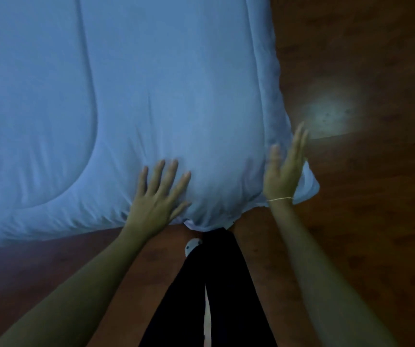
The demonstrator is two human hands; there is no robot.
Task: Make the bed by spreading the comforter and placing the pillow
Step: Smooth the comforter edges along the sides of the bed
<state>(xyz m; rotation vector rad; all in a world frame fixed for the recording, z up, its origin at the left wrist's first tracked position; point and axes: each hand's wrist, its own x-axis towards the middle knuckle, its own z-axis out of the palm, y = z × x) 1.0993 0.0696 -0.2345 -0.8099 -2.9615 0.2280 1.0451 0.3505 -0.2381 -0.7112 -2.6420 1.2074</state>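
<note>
- Head view, looking down along two bare forearms to a pale blue comforter (131, 96) that fills the upper left and middle of the picture.
- Comforter spread flat, with curved quilted seams across it; its near corner hanging down over the edge, just in front of the person's legs in black trousers (216, 291).
- Left hand (157, 196) lying flat on the comforter near that corner, palm down, fingers spread wide, gripping nothing.
- Small folds in the fabric around and under the left hand.
- Right hand (285, 171) opened too, fingers straight and close together, turned on its side at the right border of the comforter; a little blurred, so contact with the fabric cannot be told for sure.
- Thin light bracelet (279, 199) around the right wrist.
- Brown wooden floor (366, 221) to the right and below, with a pale spot of reflected light (326, 113) beyond the right fingertips.
- Small white and grey shape (192, 246) just beside the trousers, under the hanging corner; too unclear to name.
</note>
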